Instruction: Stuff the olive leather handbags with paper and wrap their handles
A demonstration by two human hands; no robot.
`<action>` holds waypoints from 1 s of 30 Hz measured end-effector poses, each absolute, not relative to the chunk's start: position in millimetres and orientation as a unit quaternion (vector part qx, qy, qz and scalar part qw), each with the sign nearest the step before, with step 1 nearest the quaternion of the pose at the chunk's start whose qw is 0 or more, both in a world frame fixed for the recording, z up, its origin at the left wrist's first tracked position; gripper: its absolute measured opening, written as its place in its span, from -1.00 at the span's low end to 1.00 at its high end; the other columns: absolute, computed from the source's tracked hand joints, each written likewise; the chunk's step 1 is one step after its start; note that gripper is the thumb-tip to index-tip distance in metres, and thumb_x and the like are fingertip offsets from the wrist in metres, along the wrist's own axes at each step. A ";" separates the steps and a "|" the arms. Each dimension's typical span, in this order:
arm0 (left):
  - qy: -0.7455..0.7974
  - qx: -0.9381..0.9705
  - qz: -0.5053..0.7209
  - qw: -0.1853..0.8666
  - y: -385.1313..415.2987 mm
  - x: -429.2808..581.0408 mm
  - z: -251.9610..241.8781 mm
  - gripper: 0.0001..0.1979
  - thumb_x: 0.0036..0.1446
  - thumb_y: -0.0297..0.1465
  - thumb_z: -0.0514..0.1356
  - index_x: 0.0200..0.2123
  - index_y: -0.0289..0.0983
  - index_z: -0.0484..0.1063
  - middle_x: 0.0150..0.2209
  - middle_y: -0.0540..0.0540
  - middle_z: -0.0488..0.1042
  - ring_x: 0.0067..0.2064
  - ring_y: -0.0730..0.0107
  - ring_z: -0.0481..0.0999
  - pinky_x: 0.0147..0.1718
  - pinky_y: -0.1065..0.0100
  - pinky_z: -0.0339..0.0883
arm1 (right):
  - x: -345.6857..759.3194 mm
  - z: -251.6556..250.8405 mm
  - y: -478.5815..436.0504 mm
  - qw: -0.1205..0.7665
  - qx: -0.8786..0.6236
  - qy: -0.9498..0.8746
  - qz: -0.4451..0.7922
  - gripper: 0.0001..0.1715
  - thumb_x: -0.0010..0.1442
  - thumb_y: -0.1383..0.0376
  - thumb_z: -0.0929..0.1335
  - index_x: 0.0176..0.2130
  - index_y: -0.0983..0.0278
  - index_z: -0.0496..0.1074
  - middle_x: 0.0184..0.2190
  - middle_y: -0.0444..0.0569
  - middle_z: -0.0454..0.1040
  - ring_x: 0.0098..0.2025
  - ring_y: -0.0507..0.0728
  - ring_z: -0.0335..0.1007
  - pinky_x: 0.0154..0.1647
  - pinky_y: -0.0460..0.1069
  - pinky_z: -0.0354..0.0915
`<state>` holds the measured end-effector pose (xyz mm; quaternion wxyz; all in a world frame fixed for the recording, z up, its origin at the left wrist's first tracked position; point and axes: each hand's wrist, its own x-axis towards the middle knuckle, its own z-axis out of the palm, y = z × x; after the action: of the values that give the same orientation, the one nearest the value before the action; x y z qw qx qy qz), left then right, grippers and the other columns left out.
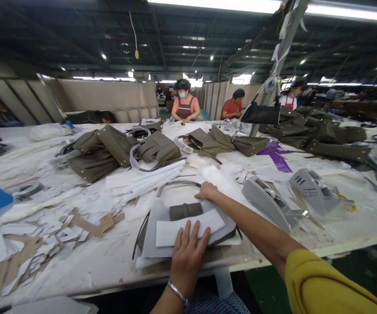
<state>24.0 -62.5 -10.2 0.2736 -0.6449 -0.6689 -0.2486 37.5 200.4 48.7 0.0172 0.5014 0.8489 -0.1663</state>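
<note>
A dark olive handbag (230,234) lies flat before me, mostly covered by white foam sheeting. My left hand (188,248), with a silver bracelet at the wrist, rests on a white foam strip (170,234) across the bag, fingers spread. Just beyond the strip, an olive band (185,211) shows on top of the foam. My right hand (207,191) reaches over to the far side and closes on the arched bag handle (175,184), which has a clear wrapping on part of it. The right fingertips are partly hidden.
Paper and card scraps (64,231) litter the left. Olive bags (110,150) lie beyond, near rolled white foam sheets (152,179). Two grey tape dispensers (263,198) stand to the right. A metal post (281,56) rises behind them. Co-workers (185,104) sit across the table.
</note>
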 end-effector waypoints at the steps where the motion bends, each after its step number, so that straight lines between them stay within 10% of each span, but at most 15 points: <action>1: -0.669 -0.644 -0.250 0.275 -62.1 23.9 -10.6 -0.55 0.41 -0.31 -0.11 0.31 0.03 0.13 0.29 0.01 0.28 0.30 0.09 0.26 0.18 0.05 0.28 | 40.7 47.8 203.0 0.006 0.494 0.848 -0.192 -0.52 0.02 0.08 0.51 -0.16 0.36 0.52 -0.10 0.15 0.53 -0.01 0.28 0.43 0.02 0.21 0.31; 17: -0.673 -0.663 -0.209 0.253 -57.9 15.6 -5.5 -0.50 0.33 -0.39 0.07 0.31 0.00 0.17 0.31 -0.06 0.25 0.31 0.00 0.24 0.18 0.00 0.30 | 112.4 70.9 174.3 -0.225 0.250 0.800 -0.498 -0.45 -0.01 0.00 0.48 -0.15 0.33 0.51 -0.23 0.04 0.61 -0.16 0.24 0.54 -0.10 0.10 0.42; 24: -0.681 -0.669 -0.187 0.231 -46.2 -1.1 -1.3 -0.48 0.31 -0.42 0.11 0.30 -0.02 0.17 0.30 -0.08 0.25 0.31 -0.01 0.23 0.19 -0.02 0.28 | 155.2 82.5 145.7 -0.180 0.114 0.914 -0.344 -0.66 0.31 0.14 0.31 -0.08 0.23 0.58 -0.10 0.00 0.60 -0.02 0.22 0.51 0.12 0.12 0.36; 30: -0.688 -0.673 -0.185 0.201 -41.6 -7.9 2.8 -0.47 0.30 -0.47 0.10 0.30 -0.04 0.19 0.30 -0.09 0.25 0.33 0.01 0.20 0.21 -0.03 0.24 | 177.7 75.8 128.3 -0.114 0.009 0.980 -0.163 -0.48 0.28 0.20 0.36 0.21 0.12 0.36 0.28 0.01 0.28 0.36 0.22 0.07 0.36 0.23 0.05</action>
<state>-7.9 -41.6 2.8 0.2013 -0.6728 -0.6876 -0.1846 177.7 128.3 75.8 -0.1141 0.0094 0.9800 -0.1629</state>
